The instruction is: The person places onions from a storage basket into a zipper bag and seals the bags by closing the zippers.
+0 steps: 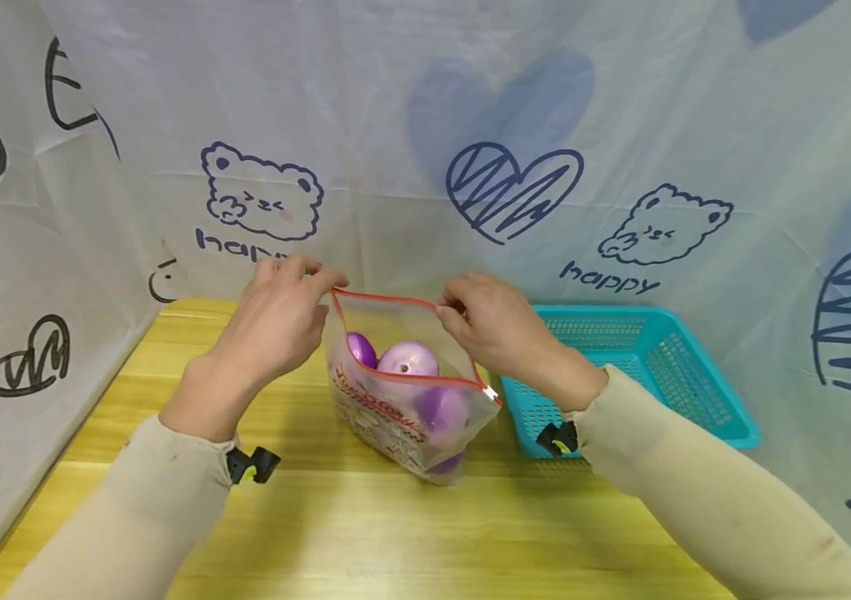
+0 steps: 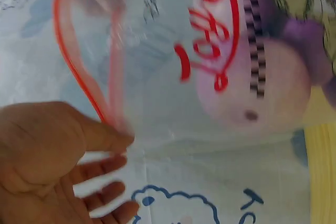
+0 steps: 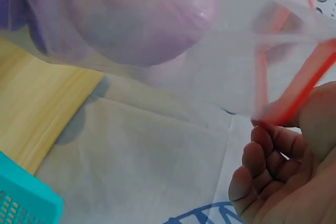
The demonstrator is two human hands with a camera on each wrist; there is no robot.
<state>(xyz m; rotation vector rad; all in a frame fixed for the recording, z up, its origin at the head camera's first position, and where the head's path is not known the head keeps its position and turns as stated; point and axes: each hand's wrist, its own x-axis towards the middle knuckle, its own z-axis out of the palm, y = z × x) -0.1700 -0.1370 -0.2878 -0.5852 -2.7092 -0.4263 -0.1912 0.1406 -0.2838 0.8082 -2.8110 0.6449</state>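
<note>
A clear zip bag (image 1: 365,408) with a red zip strip and red lettering stands with its mouth wide apart. Several purple, round vegetables that look like eggplants (image 1: 408,358) fill its lower part. My left hand (image 1: 278,312) pinches the left corner of the bag's rim between thumb and index finger, the other fingers spread apart in the left wrist view. On the far right of the rim, my right hand (image 1: 496,321) pinches the red strip, its fingers curled in the right wrist view. A white slider (image 1: 490,393) sits at the strip's near right end.
Behind the right forearm, a turquoise perforated basket (image 1: 703,375) rests on the yellow wood-grain table (image 1: 305,533). A white cloth (image 1: 380,100) printed with bears and hearts hangs at the back and along both sides.
</note>
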